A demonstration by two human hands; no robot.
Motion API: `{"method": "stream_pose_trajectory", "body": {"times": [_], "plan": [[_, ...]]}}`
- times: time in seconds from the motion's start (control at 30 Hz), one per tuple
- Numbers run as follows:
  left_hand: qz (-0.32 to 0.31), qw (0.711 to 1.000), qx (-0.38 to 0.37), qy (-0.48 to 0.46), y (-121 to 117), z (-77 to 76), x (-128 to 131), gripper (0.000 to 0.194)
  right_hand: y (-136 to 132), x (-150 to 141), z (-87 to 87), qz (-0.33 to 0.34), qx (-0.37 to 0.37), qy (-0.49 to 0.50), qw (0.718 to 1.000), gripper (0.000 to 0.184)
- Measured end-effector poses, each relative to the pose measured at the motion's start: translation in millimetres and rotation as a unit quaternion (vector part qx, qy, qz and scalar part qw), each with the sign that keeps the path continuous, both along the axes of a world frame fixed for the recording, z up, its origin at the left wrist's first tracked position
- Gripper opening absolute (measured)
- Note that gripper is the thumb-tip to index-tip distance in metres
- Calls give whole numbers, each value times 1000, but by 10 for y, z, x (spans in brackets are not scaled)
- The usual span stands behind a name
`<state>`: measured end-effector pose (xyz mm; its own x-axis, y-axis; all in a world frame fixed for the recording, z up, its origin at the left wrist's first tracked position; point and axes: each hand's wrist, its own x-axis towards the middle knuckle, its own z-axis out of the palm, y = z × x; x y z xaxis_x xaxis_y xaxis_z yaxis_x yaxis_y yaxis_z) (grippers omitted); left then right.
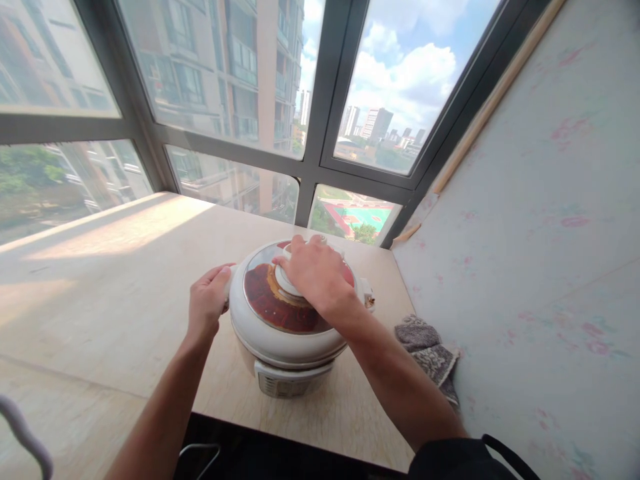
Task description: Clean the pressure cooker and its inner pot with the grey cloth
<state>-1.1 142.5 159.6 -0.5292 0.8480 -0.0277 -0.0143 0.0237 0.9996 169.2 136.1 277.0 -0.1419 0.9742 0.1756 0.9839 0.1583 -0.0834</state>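
A white electric cooker (285, 343) with a round lid, its top red-brown and gold, stands near the front edge of a pale wooden counter (125, 280). My right hand (317, 273) lies over the lid's centre, fingers closed round the white knob (285, 283). My left hand (207, 300) grips the cooker's left side handle, fingers curled round it. The cooker's far side and most of the knob are hidden by my right hand.
A grey patterned cloth (427, 350) lies on the counter right of the cooker, against a pale flowered wall (540, 233). Large dark-framed windows (320, 133) run behind the counter. A dark gap (250, 453) lies below the counter's front edge.
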Motion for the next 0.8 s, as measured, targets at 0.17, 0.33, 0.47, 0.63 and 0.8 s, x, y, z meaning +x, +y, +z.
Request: {"method": "stream_pose_trajectory", "body": {"times": [0.17, 0.33, 0.47, 0.63, 0.8], "plan": [[-17, 999, 8, -28, -3, -13, -4, 43, 61, 68, 54, 53, -43, -2, 998, 60], [-14, 999, 9, -35, 5, -23, -1, 42, 128, 122, 114, 76, -74, -3, 994, 64], [-8, 999, 14, -30, 11, -32, -1, 42, 217, 178, 173, 101, -87, -6, 991, 65], [-15, 999, 24, -29, 13, -45, -7, 43, 392, 246, 308, 125, -113, -19, 986, 59], [-19, 998, 34, -48, 16, -58, -7, 48, 600, 324, 479, 137, -154, -11, 978, 54]]}}
